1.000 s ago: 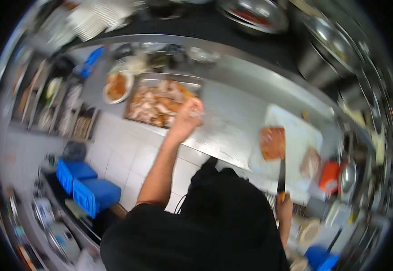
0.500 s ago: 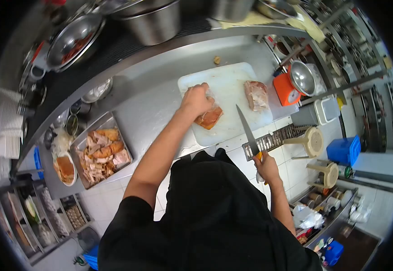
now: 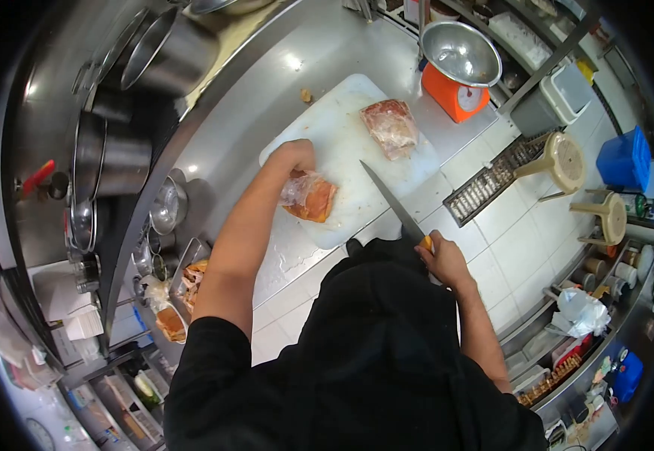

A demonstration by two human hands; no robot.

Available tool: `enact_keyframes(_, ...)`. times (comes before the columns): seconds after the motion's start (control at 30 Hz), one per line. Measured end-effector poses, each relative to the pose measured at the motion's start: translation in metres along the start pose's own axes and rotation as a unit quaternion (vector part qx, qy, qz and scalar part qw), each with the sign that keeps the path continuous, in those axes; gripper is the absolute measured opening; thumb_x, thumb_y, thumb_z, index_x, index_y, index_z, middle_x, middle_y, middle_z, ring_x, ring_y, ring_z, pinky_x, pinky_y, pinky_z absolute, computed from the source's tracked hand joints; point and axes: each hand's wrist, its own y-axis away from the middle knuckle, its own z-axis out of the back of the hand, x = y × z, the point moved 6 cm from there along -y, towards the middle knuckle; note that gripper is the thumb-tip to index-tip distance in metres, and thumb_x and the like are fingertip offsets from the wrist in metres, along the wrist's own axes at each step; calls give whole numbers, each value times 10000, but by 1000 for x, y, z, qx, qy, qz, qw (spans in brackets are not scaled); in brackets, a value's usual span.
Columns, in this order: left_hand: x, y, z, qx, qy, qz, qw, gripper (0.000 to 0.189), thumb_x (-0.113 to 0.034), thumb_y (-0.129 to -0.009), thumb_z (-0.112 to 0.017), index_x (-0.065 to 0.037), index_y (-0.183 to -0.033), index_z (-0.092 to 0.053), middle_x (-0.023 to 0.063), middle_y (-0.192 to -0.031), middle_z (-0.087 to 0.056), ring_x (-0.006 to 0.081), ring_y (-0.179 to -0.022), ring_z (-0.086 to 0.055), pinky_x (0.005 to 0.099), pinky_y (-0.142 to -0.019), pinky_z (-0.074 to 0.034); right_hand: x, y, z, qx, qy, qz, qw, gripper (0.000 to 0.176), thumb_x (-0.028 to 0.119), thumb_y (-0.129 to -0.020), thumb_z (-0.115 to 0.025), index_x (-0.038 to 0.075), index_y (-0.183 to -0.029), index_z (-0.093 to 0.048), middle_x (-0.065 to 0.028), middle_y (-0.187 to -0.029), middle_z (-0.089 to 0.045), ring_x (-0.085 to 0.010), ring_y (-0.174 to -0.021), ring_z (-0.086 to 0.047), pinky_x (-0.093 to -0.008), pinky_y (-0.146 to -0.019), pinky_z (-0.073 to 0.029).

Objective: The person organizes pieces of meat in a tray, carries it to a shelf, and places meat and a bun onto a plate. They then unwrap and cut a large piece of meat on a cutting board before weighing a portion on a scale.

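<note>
My right hand (image 3: pixel 444 259) grips the yellow handle of a long knife (image 3: pixel 391 197). The blade points up and left, its tip over the lower part of a white cutting board (image 3: pixel 345 143). My left hand (image 3: pixel 295 155) is closed at the board's left side, its fingertips mostly hidden. Just below it lies a reddish-brown piece of meat (image 3: pixel 316 203), with clear plastic wrap (image 3: pixel 294 189) bunched on its upper left, by my wrist. A second, paler piece of meat (image 3: pixel 389 126) rests apart on the right of the board.
An orange scale (image 3: pixel 454 94) carrying a metal bowl (image 3: pixel 460 52) stands right of the board. A small yellowish scrap (image 3: pixel 306 95) lies beyond it. Partly behind my left arm is a tray of cut meat (image 3: pixel 194 278). Plastic stools (image 3: pixel 565 161) and a floor drain (image 3: pixel 488 180) are to the right.
The view has turned, so the board appears rotated. My left hand has shifted off the reddish-brown meat to its upper left, uncovering more of the piece and its wrap. The knife stays in my right hand.
</note>
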Motion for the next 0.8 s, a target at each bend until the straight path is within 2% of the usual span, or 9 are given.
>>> enact_keyframes(0.1, 11, -13, 0, 6, 15, -66, 998, 355, -295, -831, -708, 46, -917, -757, 188, -881, -750, 272, -758, -691, 413, -757, -551, -10, -17, 6, 18, -8, 16, 1000, 409, 388, -968, -725, 19, -1026, -560, -263, -834, -703, -485, -831, -685, -549, -731, -533)
enact_keyframes(0.2, 21, 8, 14, -78, 103, -128, 983, 424, -366, -902, -670, 47, -950, -751, 197, -962, -746, 282, -864, -709, 412, -809, -549, -15, -29, 8, 44, -20, 32, 998, 419, 393, -969, -725, 15, -992, -545, -264, -828, -701, -484, -827, -684, -547, -726, -532)
enact_keyframes(0.3, 11, 34, 21, -92, 74, -25, 993, 577, -528, -915, -668, 26, -1048, -760, 201, -1104, -745, 303, -1017, -717, 417, -881, -538, -19, -39, 10, 65, -20, 45, 997, 428, 397, -969, -727, 10, -992, -545, -264, -830, -702, -480, -839, -689, -543, -731, -535)
enact_keyframes(0.4, -24, 48, 23, -37, -39, 77, 996, 719, -640, -828, -747, 8, -1140, -757, 190, -1173, -746, 322, -1084, -716, 417, -939, -530, -21, -47, 11, 81, -26, 60, 995, 429, 390, -964, -732, 4, -997, -547, -267, -832, -700, -482, -845, -687, -539, -737, -533)
enact_keyframes(0.5, -53, 55, 20, -2, -99, 70, 993, 825, -667, -722, -820, 5, -1194, -748, 192, -1200, -745, 315, -1130, -710, 431, -960, -535, -20, -54, 17, 92, -38, 71, 992, 420, 370, -959, -737, -3, -1008, -552, -272, -832, -692, -487, -842, -677, -535, -740, -523)
enact_keyframes(0.6, -50, 29, 2, -12, -112, 94, 989, 796, -649, -683, -846, 6, -1128, -771, 193, -1147, -758, 306, -1086, -729, 444, -945, -552, -19, -58, 22, 101, -41, 73, 991, 414, 363, -956, -741, -1, -1009, -553, -267, -835, -693, -481, -847, -679, -530, -744, -523)
enact_keyframes(0.7, -42, 11, -12, 11, -87, 76, 993, 650, -565, -736, -824, -4, -1063, -789, 197, -1089, -766, 306, -1032, -747, 421, -906, -573, -18, -58, 24, 110, -42, 65, 991, 412, 364, -953, -744, 2, -1010, -555, -266, -841, -693, -477, -852, -680, -529, -750, -523)
enact_keyframes(0.8, -25, -18, -32, -61, -116, 71, 989, 479, -446, -788, -795, -33, -1031, -803, 196, -1049, -769, 324, -947, -755, 395, -852, -585, -19, -61, 23, 115, -35, 64, 991, 425, 380, -948, -749, 6, -1015, -558, -262, -848, -701, -470, -858, -691, -528, -752, -533)
